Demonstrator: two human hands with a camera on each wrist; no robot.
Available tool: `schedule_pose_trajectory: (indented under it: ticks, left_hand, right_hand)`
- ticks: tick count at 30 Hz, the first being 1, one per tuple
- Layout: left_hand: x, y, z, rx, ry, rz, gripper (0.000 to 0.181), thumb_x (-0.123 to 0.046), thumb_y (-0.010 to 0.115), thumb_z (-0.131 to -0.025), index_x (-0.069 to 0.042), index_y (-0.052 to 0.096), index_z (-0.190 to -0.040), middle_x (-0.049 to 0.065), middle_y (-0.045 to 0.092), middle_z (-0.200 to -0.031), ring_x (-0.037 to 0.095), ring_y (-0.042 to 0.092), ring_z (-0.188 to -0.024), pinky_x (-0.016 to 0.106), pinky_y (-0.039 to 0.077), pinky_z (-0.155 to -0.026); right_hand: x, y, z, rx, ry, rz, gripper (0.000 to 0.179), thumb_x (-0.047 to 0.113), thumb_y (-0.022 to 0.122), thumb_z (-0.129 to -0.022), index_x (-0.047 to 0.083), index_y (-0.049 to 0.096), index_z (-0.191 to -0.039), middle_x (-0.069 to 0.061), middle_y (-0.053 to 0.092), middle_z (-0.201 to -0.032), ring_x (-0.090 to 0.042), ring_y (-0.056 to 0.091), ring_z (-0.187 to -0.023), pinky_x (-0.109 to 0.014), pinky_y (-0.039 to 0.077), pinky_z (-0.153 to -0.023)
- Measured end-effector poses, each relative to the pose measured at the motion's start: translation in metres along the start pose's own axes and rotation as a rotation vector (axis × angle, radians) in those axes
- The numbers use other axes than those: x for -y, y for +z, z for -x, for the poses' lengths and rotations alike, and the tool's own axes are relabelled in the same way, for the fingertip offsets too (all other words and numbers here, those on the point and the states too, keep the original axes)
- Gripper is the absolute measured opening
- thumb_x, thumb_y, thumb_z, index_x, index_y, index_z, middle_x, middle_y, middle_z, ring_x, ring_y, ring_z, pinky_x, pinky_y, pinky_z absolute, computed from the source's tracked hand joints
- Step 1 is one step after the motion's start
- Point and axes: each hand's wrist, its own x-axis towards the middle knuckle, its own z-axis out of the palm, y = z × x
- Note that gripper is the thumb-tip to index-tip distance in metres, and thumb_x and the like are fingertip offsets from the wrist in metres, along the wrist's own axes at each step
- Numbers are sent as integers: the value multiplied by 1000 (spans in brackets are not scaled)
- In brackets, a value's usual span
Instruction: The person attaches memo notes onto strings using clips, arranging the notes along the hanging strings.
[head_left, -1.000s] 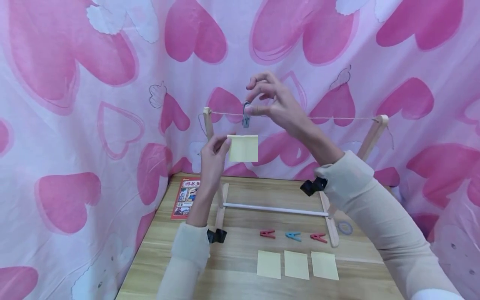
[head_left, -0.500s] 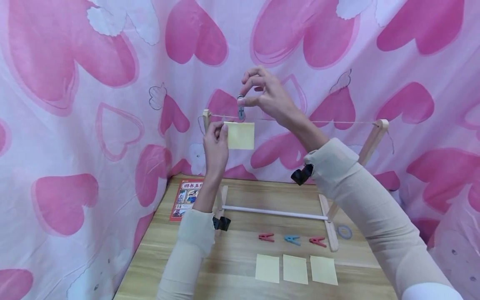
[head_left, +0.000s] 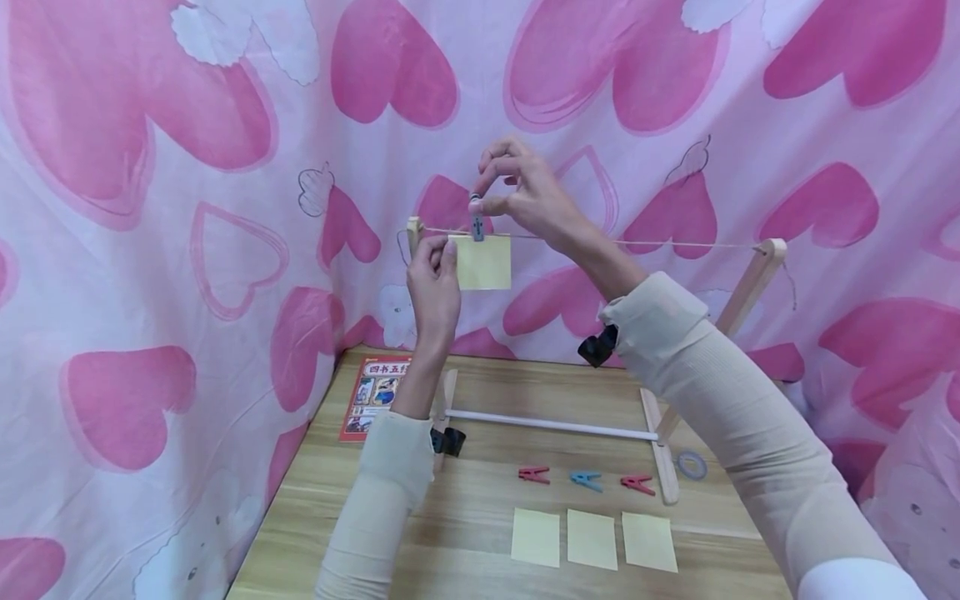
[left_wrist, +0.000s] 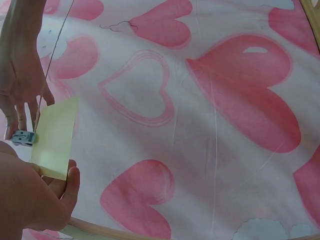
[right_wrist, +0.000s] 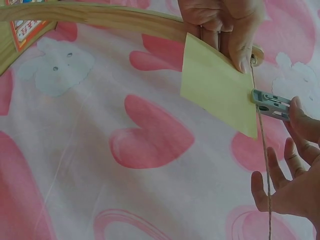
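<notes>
My left hand [head_left: 435,279] pinches the left upper corner of a yellow sticky note [head_left: 486,265], holding it right up at a thin string [head_left: 660,243]. Between thumb and forefinger, my right hand [head_left: 536,196] pinches the handles of a grey-blue clothespin [head_left: 477,227] from above. In the right wrist view the clothespin [right_wrist: 270,103] points at the note's edge, its tip overlapping both the paper [right_wrist: 215,85] and the string [right_wrist: 267,175]. The left wrist view shows the clothespin [left_wrist: 23,138] against the note's edge [left_wrist: 55,137].
Wooden posts [head_left: 750,283] hold the string, joined below by a white rod [head_left: 551,423]. On the table [head_left: 450,533] lie two red clothespins [head_left: 534,475] and a blue one [head_left: 587,480], three sticky notes [head_left: 592,538], a ring [head_left: 692,466] and a red booklet [head_left: 367,400].
My left hand has raised the sticky note to the string. My right hand has moved slightly left, and the clothespin has come down over the note's top edge.
</notes>
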Motion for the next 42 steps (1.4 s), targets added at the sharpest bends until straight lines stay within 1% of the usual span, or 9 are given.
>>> schedule_pose_trajectory:
  ticks: [2,4,8,11,14,19,27,36,42]
  left_hand:
    - [-1,0,0,-5,5,2,24,-10,56,-115,8,66,-128,24,73,-115,13,57,-87,18,45,-70]
    - [-1,0,0,-6,4,4,24,-10,56,-115,8,66,-128,24,74,-118,13,61,-91,18,48,-74]
    - [-2,-1,-1,0,-11,11,24,-10,56,-115,7,65,-130,24,75,-130,21,70,-108,24,58,-88]
    - [-1,-1,-1,5,-9,9,24,-10,56,-115,7,65,-131,25,74,-133,27,72,-116,32,59,-97]
    - [-1,-1,-1,2,-4,2,25,-9,56,-115,7,65,-131,25,73,-135,29,72,-123,35,59,-104]
    - [-1,0,-2,-5,-5,-6,25,-8,56,-115,7,65,-132,27,70,-141,32,69,-135,35,57,-112]
    - [0,0,0,10,-17,-9,26,-9,57,-115,7,64,-134,28,70,-139,35,69,-133,38,57,-112]
    - [4,-3,6,41,-25,-14,29,-9,55,-115,5,62,-140,26,71,-138,34,70,-132,40,57,-113]
    - [8,-6,11,45,-18,-4,29,-7,56,-115,5,62,-141,26,71,-136,34,69,-133,42,55,-115]
  right_hand:
    - [0,1,0,10,1,4,10,3,83,-91,-3,79,-98,-3,55,-123,-18,47,-129,-32,35,-102]
    - [0,3,-1,22,5,7,10,3,83,-91,-3,79,-98,-4,55,-124,-18,47,-129,-33,36,-102]
    - [-2,5,-1,43,10,23,10,5,83,-91,-2,80,-97,-6,56,-125,-19,47,-129,-34,37,-102]
    - [-2,7,0,54,15,31,12,5,84,-91,-2,80,-100,-9,57,-127,-21,48,-129,-35,38,-103]
    - [-2,7,1,77,40,56,19,8,84,-92,-2,80,-107,-11,58,-131,-22,48,-133,-40,40,-110]
    - [0,4,5,118,72,124,28,14,83,-94,-1,79,-118,-13,58,-138,-26,47,-138,-53,39,-122]
    - [1,3,8,131,40,208,34,16,84,-95,-2,79,-124,-14,60,-141,-27,51,-138,-54,41,-119]
    - [6,2,13,130,57,224,40,17,84,-96,-3,76,-130,-15,61,-145,-29,56,-137,-52,45,-118]
    - [12,-2,29,96,-17,225,38,20,77,-103,0,75,-135,-17,65,-145,-31,61,-135,-55,47,-118]
